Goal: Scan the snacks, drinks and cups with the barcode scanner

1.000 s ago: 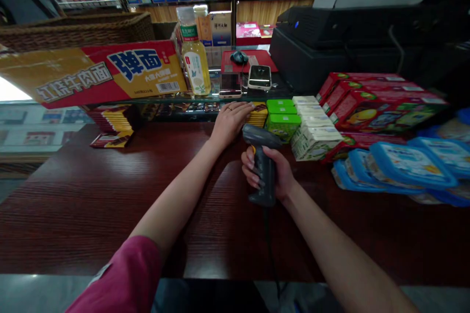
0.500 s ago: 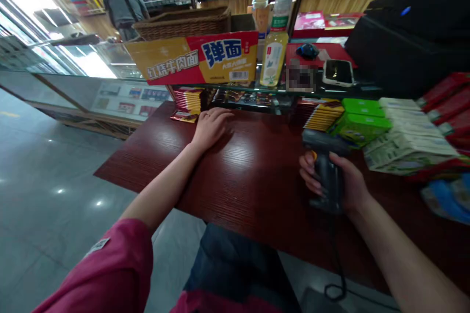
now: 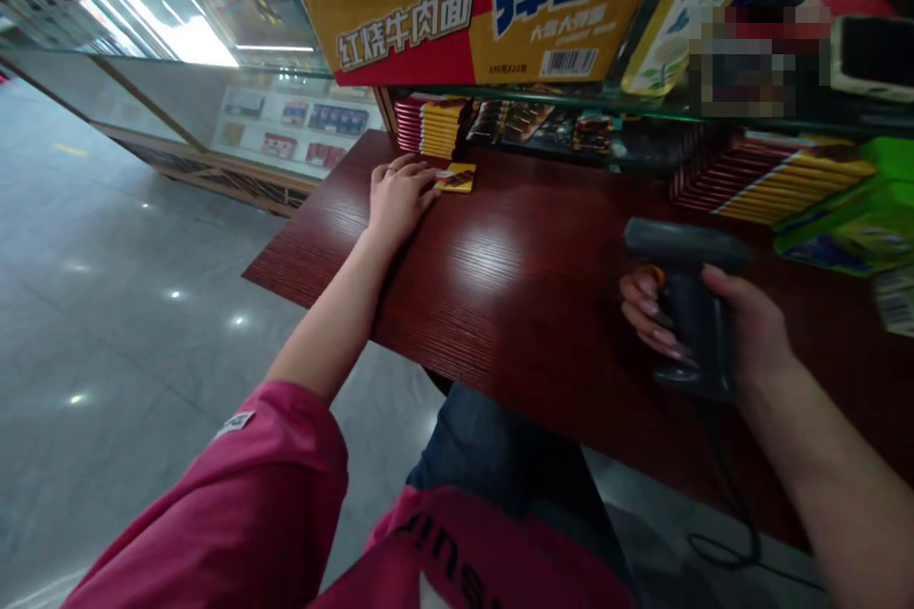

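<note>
My left hand (image 3: 401, 195) rests on the dark red-brown table (image 3: 492, 304), its fingers closed over the left end of a thin chocolate bar (image 3: 458, 177) in a yellow wrapper. Just behind that bar stands a stack of like bars (image 3: 432, 126) with dark red and yellow edges. My right hand (image 3: 749, 324) is wrapped round the grip of a black handheld barcode scanner (image 3: 704, 304), held above the table's right part. The scanner's head points left, and its cable (image 3: 735, 495) hangs down past the table edge.
A noodle carton (image 3: 486, 9) stands on the glass shelf behind the table, beside a bottle of yellow drink (image 3: 689, 9) and a phone (image 3: 871, 57). At right lie more stacked bars (image 3: 771, 176) and green boxes (image 3: 849, 219). A glass display case (image 3: 286, 128) is at left.
The view has moved closer to the shelf. My left hand has shifted left relative to the bar stack, and the loose bar now shows to the right of my fingers. The scanner stays in my right hand.
</note>
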Motion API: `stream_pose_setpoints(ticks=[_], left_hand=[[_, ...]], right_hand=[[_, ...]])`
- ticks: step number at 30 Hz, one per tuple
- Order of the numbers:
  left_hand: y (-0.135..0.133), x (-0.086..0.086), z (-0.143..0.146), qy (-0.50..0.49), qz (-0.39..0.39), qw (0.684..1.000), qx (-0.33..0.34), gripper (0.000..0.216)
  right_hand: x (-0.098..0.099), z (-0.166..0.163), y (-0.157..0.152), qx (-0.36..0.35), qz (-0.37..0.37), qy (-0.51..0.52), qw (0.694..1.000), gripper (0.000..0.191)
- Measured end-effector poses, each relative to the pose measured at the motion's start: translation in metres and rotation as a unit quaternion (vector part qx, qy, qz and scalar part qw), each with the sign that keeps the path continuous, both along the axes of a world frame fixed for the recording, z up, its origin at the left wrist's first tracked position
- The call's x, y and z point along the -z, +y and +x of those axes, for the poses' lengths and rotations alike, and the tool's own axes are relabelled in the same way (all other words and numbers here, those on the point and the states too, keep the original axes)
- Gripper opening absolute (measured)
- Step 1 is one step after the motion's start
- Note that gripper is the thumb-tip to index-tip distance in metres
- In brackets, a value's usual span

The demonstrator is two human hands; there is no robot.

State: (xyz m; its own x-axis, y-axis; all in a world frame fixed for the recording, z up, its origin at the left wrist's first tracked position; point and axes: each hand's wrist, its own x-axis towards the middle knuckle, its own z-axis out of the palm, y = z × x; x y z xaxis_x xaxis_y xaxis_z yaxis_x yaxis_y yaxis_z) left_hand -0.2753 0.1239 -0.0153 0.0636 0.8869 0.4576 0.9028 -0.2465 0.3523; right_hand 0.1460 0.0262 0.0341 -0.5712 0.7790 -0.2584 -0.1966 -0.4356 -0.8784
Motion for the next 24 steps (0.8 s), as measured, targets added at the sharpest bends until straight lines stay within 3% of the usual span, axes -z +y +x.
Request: stream_pose_setpoints(ticks=[5, 8, 11, 16, 24], left_hand=[[-0.008, -0.019, 0.047, 0.016, -0.037, 0.979, 0.197, 0.034], [-0.012, -0.022, 0.064, -0.009, -0.076, 0.964, 0.255, 0.040], [-0.022, -0.025, 0.075, -0.025, -0.088, 0.968, 0.234, 0.038], [-0.037, -0.029, 0.097, -0.151, -0.038, 0.981, 0.112, 0.031], [-0.036, -0.017, 0.118, -0.253, -0.097, 0.956, 0.109, 0.039]], right_hand=[[-0.004, -0.024, 0.004, -0.015, 0.000, 0.001, 1.000, 0.038], [-0.004, -0.028, 0.004, -0.016, -0.002, 0.012, 1.000, 0.038], [-0.002, -0.027, 0.003, -0.011, -0.002, 0.019, 1.000, 0.038], [0.001, -0.026, 0.001, -0.015, -0.001, 0.022, 1.000, 0.039], [0.007, -0.031, -0.002, -0.027, -0.012, 0.019, 0.999, 0.040]])
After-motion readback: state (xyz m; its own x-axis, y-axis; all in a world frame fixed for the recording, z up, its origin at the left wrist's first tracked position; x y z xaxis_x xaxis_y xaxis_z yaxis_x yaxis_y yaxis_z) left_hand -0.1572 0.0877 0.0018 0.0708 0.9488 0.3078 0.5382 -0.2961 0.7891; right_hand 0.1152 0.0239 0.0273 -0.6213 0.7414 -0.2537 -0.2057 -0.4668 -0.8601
